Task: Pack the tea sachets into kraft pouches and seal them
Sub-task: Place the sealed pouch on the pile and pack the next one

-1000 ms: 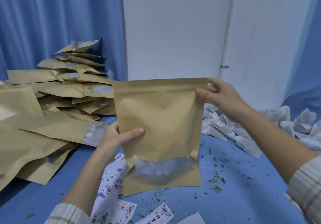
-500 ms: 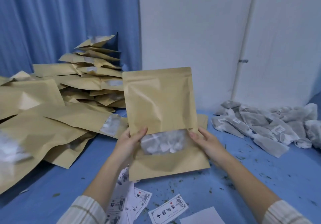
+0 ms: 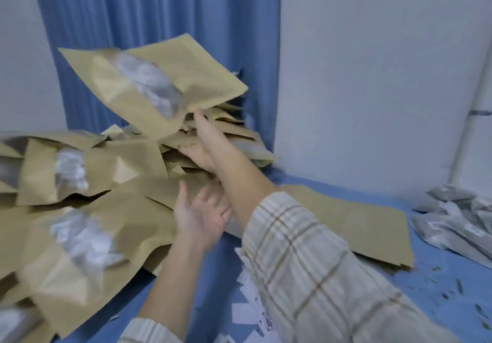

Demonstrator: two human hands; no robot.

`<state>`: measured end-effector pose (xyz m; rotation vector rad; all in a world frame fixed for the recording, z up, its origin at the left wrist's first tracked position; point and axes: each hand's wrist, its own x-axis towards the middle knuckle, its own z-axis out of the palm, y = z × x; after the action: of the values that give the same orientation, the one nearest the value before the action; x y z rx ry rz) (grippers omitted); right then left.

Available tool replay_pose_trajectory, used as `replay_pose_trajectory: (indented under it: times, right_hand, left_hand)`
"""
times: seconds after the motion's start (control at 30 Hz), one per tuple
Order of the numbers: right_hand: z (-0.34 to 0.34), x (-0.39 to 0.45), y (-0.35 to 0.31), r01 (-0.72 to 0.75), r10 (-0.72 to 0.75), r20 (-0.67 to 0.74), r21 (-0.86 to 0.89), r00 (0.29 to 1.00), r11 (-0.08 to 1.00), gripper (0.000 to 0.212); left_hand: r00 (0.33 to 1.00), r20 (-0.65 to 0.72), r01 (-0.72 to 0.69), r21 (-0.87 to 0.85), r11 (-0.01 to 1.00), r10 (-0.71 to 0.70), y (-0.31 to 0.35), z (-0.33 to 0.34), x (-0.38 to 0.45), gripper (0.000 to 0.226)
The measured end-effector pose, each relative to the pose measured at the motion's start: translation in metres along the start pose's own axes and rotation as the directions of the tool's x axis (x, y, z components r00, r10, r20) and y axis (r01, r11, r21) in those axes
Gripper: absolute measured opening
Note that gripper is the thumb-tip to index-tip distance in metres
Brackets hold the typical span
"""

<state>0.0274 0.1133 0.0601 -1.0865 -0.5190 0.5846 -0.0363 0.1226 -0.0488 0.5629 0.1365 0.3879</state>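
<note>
Head view gives me the right arm stretched far forward and to the left, its plaid sleeve (image 3: 314, 270) filling the lower middle and the bare forearm running up to the right hand (image 3: 203, 143). That hand is reaching out over the heap, fingers extended; one fingertip points up and meets the lower edge of the kraft pouch (image 3: 151, 84), which is blurred and tilted in the air just above the hand. I cannot tell whether the fingers pinch that edge or only touch it. The pouch's clear window faces me and shows pale sachets inside; one corner points right, past the fingertip. The left hand (image 3: 202, 214) sits nearer to me and below the right forearm, palm up, fingers spread and relaxed, holding nothing. It hovers just beside the nearest edge of the pile of filled pouches (image 3: 80, 199), which spreads to the left of both hands and rises behind the right hand against the blue curtain (image 3: 149, 9). To the right of the right forearm a flat kraft pouch (image 3: 354, 217) lies on the blue bench (image 3: 439, 289). Well to the right of that, a heap of loose tea sachets (image 3: 458, 217) rests by the white wall. Below the left wrist and under the sleeve I see white printed labels (image 3: 247, 308) scattered on the bench, with dark tea crumbs further right.
</note>
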Motion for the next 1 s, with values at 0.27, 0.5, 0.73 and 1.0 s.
replay_pose_trajectory:
  times: [0.27, 0.5, 0.73, 1.0]
  right_hand:
    - [-0.021, 0.014, 0.057, -0.168, 0.132, -0.122, -0.368, 0.984, 0.915, 0.064]
    - [-0.135, -0.025, 0.072, -0.145, -0.068, -0.313, -0.608, 0.947, 0.78, 0.02]
    - [-0.228, -0.05, 0.073, -0.188, -0.285, -0.228, -0.969, 0.931, 0.161, 0.026]
    - [-0.291, -0.074, 0.11, -0.31, -0.181, -0.254, -0.835, 0.95, -0.455, 0.049]
  left_hand:
    - [0.991, -0.122, -0.023, 0.197, 0.98, 0.048, 0.015, -0.007, 0.014, 0.029]
    - [0.985, -0.074, 0.172, 0.332, 0.927, -0.156, -0.07, 0.011, 0.029, 0.029]
    - [0.95, -0.158, 0.31, 0.37, 0.876, -0.27, -0.13, 0.02, 0.045, 0.023]
    - [0.914, -0.321, 0.359, 0.353, 0.864, -0.249, -0.161, 0.01, 0.048, 0.023]
